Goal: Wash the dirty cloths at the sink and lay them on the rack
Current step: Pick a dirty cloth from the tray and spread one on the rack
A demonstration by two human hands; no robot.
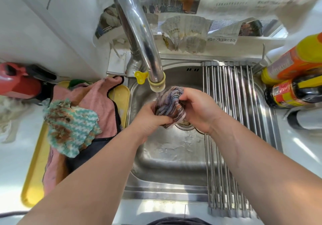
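Under tap (139, 33), striped cloth (169, 106) clutched in curled left grip (149, 120) and right grip (196, 108), being rinsed. Left of tap, stained cloths (73, 129) judged unwashed. Right of tap, no cloth yet laid on rack (231, 88).

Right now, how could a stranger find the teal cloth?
Look left of the sink, at the yellow tray. The teal cloth lies on top of the pile there; unlike the plain pink cloth beneath, it is knitted, white-striped and brown-stained.
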